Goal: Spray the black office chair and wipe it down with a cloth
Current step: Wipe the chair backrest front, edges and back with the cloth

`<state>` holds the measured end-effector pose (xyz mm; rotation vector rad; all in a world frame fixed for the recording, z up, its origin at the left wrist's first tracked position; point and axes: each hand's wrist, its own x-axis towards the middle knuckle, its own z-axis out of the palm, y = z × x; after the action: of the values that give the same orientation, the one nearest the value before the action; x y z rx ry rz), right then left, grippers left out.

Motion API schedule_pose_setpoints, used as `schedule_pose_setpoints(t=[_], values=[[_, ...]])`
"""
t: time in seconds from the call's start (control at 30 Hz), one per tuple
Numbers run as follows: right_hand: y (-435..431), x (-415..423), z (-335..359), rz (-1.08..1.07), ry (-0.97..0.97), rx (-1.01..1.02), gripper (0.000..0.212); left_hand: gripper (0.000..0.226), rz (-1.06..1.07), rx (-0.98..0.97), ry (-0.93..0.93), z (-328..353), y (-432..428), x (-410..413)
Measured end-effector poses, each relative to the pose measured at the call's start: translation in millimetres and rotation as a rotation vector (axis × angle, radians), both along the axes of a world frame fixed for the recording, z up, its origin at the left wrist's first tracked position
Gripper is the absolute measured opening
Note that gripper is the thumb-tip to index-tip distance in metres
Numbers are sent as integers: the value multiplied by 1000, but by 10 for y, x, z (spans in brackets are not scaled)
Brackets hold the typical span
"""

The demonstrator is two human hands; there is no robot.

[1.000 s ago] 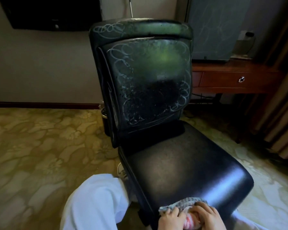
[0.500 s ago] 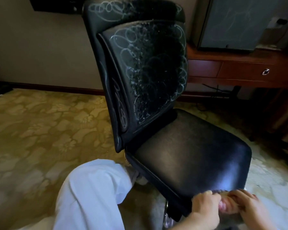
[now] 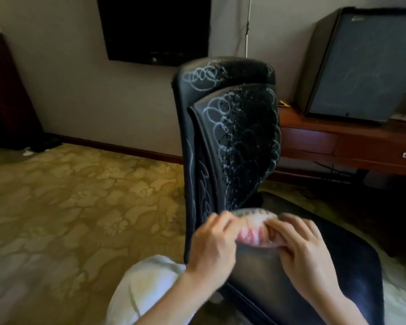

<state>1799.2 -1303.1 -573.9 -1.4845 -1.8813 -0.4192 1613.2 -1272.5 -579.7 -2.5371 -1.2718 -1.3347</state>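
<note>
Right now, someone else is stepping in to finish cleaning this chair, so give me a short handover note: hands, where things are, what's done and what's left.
Left hand: grips the left end of the cloth.
Right hand: grips its right end. The cloth is bunched between them over the rear of the seat, at the foot of the backrest.
Spray bottle: not in view.
Done: the backrest is speckled with what look like spray droplets; the seat looks dark and free of marks.
Left: white looping scribbles cover the backrest's front, top and side; wipe those off.
</note>
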Motion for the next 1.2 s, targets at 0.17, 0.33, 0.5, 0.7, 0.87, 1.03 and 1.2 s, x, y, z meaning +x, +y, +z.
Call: schedule_pose_setpoints(t=[0.17,0.33,0.5,0.7,0.87,1.03,1.2], values=[[622,-773,1111,165,-98,272,41,34,249,354,-121,1045,494,-709],[1115,-1247,1576,198,-153,355,38,33,311,428,-166,1448,983,-1093],[1396,-1281,1520,181,-164,316,39,44,136,328,-284,1436,1401,-1155],[1457,-1238,1215,192,-148,249,40,49,-1,130,-458,1066,1497,-1088],[1452,-1115,693,181,-207,151,41,49,8,69,-394,569,1499,-1059],[1405,-1073,300,163,-182,83,46,45,-44,-30,-404,242,1542,-1024],[1488,-1116,339,159,-134,93,41,44,-97,-96,-442,255,1689,-1029]])
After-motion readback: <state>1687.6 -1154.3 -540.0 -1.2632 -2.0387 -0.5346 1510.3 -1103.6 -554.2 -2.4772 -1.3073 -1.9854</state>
